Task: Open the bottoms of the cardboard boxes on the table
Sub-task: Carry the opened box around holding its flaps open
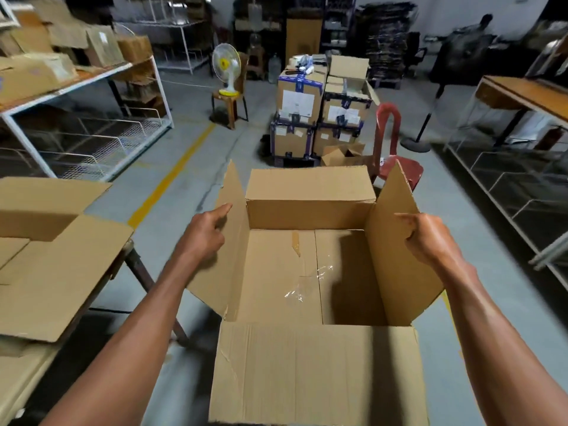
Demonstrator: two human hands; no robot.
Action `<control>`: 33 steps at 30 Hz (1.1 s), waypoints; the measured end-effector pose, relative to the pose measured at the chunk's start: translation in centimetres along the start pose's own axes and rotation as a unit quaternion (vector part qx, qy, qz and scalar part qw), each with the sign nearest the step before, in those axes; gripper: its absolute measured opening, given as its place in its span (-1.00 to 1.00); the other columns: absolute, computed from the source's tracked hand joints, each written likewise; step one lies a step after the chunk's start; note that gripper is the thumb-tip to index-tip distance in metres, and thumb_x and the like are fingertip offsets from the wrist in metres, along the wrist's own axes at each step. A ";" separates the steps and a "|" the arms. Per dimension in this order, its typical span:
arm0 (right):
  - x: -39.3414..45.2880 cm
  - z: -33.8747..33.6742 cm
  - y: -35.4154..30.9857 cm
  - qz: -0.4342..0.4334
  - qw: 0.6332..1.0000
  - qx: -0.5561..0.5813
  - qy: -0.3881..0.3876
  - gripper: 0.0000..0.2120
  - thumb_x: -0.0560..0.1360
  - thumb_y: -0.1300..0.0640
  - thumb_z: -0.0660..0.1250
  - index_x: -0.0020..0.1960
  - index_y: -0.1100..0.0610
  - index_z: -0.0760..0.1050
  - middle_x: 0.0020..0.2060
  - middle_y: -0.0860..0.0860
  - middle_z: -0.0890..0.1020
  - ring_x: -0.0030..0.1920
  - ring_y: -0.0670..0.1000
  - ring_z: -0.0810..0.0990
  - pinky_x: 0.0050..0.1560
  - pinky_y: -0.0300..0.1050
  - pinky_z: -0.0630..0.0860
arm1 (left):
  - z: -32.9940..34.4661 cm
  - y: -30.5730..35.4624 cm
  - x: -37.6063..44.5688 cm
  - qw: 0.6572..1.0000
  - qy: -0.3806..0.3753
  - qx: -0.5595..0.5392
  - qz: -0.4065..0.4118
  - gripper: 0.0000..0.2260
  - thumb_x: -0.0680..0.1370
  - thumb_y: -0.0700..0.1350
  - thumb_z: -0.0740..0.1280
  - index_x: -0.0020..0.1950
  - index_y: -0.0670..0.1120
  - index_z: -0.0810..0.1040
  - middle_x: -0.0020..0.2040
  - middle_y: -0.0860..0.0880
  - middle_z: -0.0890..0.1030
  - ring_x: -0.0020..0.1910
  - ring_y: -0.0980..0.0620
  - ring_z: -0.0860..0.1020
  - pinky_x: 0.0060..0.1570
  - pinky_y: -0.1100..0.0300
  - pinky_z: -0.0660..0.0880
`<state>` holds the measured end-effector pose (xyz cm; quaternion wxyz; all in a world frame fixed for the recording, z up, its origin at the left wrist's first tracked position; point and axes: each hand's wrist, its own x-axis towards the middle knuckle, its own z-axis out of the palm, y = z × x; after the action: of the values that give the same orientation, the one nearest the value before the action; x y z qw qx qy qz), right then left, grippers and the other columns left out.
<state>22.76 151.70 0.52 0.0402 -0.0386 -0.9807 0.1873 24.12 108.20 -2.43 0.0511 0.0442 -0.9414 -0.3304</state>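
Left hand (204, 230) grips the cardboard box (310, 272) flap at nine o'clock, right hand (425, 236) the three o'clock flap (fingers curled round both edges).

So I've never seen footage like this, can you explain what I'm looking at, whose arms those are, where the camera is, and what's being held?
There is no machine here: the two bare arms belong to a person, and the single picture comes from a wide-angle camera worn on that person's head, looking forward and down.

Both hands are on a large open cardboard box. The left hand is against the left flap, and the right hand has its grip on the edge of the right flap. Inside, the bottom flaps are closed, with torn clear tape along the seam.

At the left, flattened cardboard lies on a table. Behind are stacked taped boxes, a red chair, a small fan on a stool, and shelving.
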 end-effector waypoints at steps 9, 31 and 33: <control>21.6 2.8 -7.0 -0.057 0.997 0.045 0.000 -0.33 0.40 0.55 0.22 0.41 0.10 0.52 0.36 0.16 0.55 0.34 0.20 0.53 0.26 0.13 0.53 | -2.0 -2.3 17.9 0.998 0.049 0.001 -0.043 -0.30 0.47 -0.44 0.16 0.53 0.10 0.37 0.47 -0.04 0.44 0.43 -0.02 0.44 0.23 0.27 0.36; 67.6 18.7 -39.5 -0.286 0.948 0.063 -0.122 -0.28 0.40 0.57 0.20 0.46 0.08 0.45 0.42 0.11 0.49 0.41 0.15 0.47 0.38 0.05 0.45 | -11.9 -18.8 48.1 0.943 0.229 0.019 -0.241 -0.34 0.49 -0.43 0.17 0.52 0.07 0.39 0.44 -0.06 0.48 0.41 -0.05 0.47 0.29 0.29 0.29; 70.2 20.7 -44.0 -0.310 0.939 0.067 -0.131 -0.30 0.41 0.55 0.21 0.47 0.09 0.44 0.41 0.14 0.50 0.38 0.17 0.50 0.35 0.05 0.49 | -13.7 -21.9 50.1 0.934 0.246 0.023 -0.258 -0.34 0.48 -0.42 0.17 0.52 0.06 0.40 0.44 -0.08 0.49 0.41 -0.07 0.47 0.32 0.26 0.30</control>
<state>-51.58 109.69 2.14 -0.0298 0.2953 -0.9257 0.2346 -22.70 76.85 -2.10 0.1927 0.3664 -0.8630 -0.2896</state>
